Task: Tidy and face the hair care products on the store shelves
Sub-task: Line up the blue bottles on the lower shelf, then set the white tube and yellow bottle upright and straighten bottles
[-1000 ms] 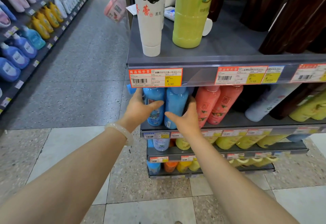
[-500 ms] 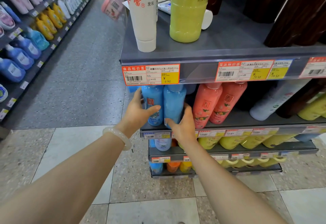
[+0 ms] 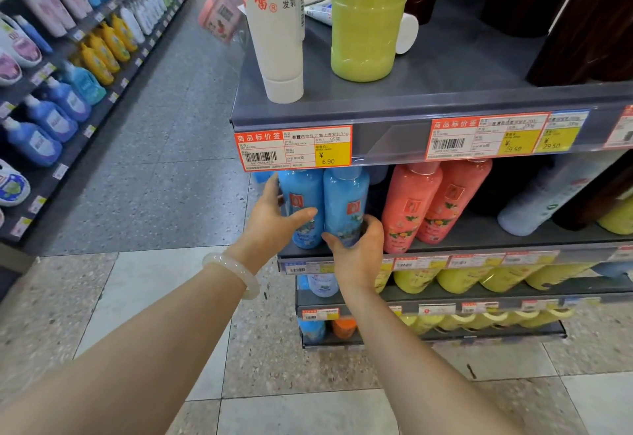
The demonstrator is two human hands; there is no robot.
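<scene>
Blue bottles: two upright, side by side at left end of second shelf (image 3: 479,239). Left hand (image 3: 270,225) grip curled round left blue bottle (image 3: 303,201), thumb across label. Right hand (image 3: 359,249) grip wraps base of right blue bottle (image 3: 346,198). Beside: two coral bottles (image 3: 431,201). Above: white tube (image 3: 274,26), yellow-green bottle (image 3: 366,16).

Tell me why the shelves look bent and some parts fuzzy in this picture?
Head view: the wide-angle lens bows the grey metal shelf edge and splays the aisle; the blue plastic bottles and the hands, left and right, are sharp; the pink hanging packet is blurred; the clear price-strip cover shows soft glare.
</scene>
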